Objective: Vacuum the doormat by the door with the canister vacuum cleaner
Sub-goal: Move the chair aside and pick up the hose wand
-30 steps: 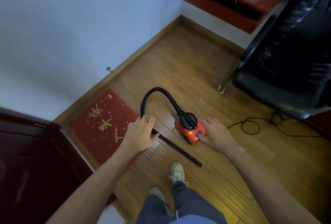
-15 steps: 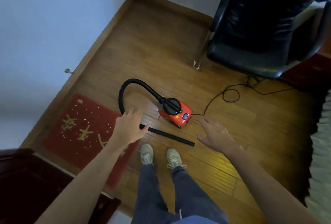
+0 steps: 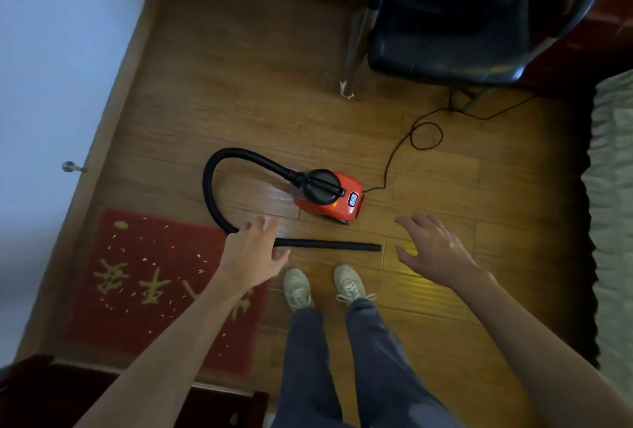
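A small red and black canister vacuum (image 3: pixel 330 203) stands on the wooden floor, its power light on. Its black hose (image 3: pixel 209 187) loops left and joins a straight black wand (image 3: pixel 329 245) lying on the floor in front of my shoes. My left hand (image 3: pixel 253 253) lies over the spot where hose and wand meet, fingers stretched out and thumb beside the wand. My right hand (image 3: pixel 431 246) hovers open above the floor to the right of the vacuum, holding nothing. The red doormat (image 3: pixel 144 290) with gold characters and pale crumbs lies at the left, partly under my left forearm.
The vacuum's black cord (image 3: pixel 424 134) curls across the floor toward a black chair (image 3: pixel 445 16) at the back right. A dark door (image 3: pixel 51 393) edges the mat at bottom left. A door stop (image 3: pixel 72 167) sticks out of the wall. A pale fringed fabric (image 3: pixel 613 222) lies at the right.
My right hand has come off the vacuum body and drawn back to the right. The view has risen and tilted down; my left hand stays over the hose.
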{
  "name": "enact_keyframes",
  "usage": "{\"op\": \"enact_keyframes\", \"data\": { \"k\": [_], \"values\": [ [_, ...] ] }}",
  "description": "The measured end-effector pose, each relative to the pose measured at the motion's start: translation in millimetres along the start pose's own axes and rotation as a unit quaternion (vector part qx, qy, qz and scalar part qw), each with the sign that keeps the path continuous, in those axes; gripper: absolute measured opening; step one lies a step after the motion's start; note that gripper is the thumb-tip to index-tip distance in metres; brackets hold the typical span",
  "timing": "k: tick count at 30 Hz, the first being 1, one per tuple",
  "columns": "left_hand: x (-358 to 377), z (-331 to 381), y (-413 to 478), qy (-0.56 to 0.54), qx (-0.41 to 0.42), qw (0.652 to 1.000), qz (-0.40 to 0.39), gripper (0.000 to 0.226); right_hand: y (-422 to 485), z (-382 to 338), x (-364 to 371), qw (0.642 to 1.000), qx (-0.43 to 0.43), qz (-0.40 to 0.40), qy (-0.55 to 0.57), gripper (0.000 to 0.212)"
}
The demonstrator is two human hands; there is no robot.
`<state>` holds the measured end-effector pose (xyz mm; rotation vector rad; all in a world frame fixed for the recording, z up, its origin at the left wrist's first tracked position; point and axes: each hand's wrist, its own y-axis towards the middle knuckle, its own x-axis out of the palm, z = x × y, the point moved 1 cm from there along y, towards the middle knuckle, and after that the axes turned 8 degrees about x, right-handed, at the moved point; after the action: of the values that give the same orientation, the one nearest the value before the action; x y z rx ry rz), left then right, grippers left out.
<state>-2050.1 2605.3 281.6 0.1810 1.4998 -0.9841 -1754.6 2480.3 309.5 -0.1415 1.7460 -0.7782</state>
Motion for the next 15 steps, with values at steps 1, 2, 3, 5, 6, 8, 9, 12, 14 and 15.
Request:
{"op": "enact_keyframes", "data": {
  "k": [1, 2, 3, 5, 6, 8, 9, 12, 14, 15],
  "values": [
    [6, -1, 3, 0.005, 0.005, 1.000, -0.006, 0.061, 2, 0, 8, 1.000, 0.004, -0.006, 0.001, 0.060],
    [11, -3, 7, 0.007, 0.010, 1.000, -0.011, 0.062, 3, 0, 16, 1.000, 0.007, -0.011, 0.003, 0.061],
    [17, -4, 11, 0.010, 0.016, 1.000, -0.017, 0.063, 5, 1, 24, 1.000, 0.011, -0.016, 0.006, 0.061],
    [29, -5, 20, 0.015, 0.025, 0.999, -0.030, 0.064, 11, 2, 40, 1.000, 0.016, -0.025, 0.011, 0.060],
    [36, -6, 25, 0.017, 0.029, 0.999, -0.038, 0.065, 14, 4, 49, 0.999, 0.020, -0.029, 0.013, 0.060],
    [50, -7, 38, 0.019, 0.037, 0.998, -0.049, 0.065, 24, 6, 67, 0.999, 0.027, -0.041, 0.017, 0.059],
    [59, -7, 45, 0.022, 0.042, 0.997, -0.054, 0.066, 30, 7, 77, 0.998, 0.031, -0.047, 0.020, 0.059],
    [87, -6, 68, 0.037, 0.058, 0.995, -0.074, 0.067, 46, 12, 109, 0.996, 0.046, -0.058, 0.050, 0.058],
    [107, -6, 84, 0.047, 0.068, 0.993, -0.083, 0.068, 57, 16, 131, 0.994, 0.056, -0.062, 0.070, 0.056],
    [117, -6, 91, 0.044, 0.069, 0.993, -0.088, 0.067, 64, 18, 143, 0.993, 0.060, -0.066, 0.079, 0.056]
  ]
}}
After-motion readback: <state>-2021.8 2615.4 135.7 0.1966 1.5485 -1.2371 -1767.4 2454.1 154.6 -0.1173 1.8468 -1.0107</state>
